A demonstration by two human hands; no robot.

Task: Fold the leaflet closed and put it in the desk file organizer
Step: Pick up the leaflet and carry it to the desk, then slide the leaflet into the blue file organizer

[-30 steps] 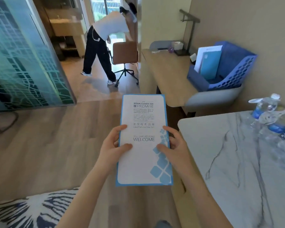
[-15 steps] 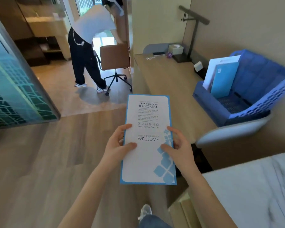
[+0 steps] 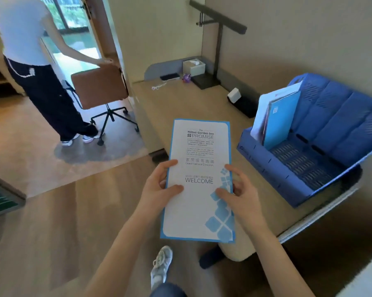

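Observation:
The leaflet (image 3: 199, 179) is folded shut, white with a blue border and "WELCOME" printed on its cover. I hold it upright in front of me at the desk's near edge. My left hand (image 3: 159, 187) grips its left edge, thumb on the cover. My right hand (image 3: 241, 194) holds the right edge, thumb on the blue squares. The blue desk file organizer (image 3: 322, 144) lies on the desk to the right of the leaflet, with a white sheet and a light blue folder (image 3: 281, 121) leaning in its far slot.
The wooden desk (image 3: 180, 103) carries a black lamp stand (image 3: 218, 50), a tissue box (image 3: 193, 66), a small white cube (image 3: 234, 95) and a cable. Another person (image 3: 30, 61) stands at the left holding a brown swivel chair (image 3: 99, 88). My shoe (image 3: 161, 266) is on the wooden floor.
I have walked closer to the desk; the organizer now looms larger at the right. The marble table has slid out of view. My grip on the leaflet is the same.

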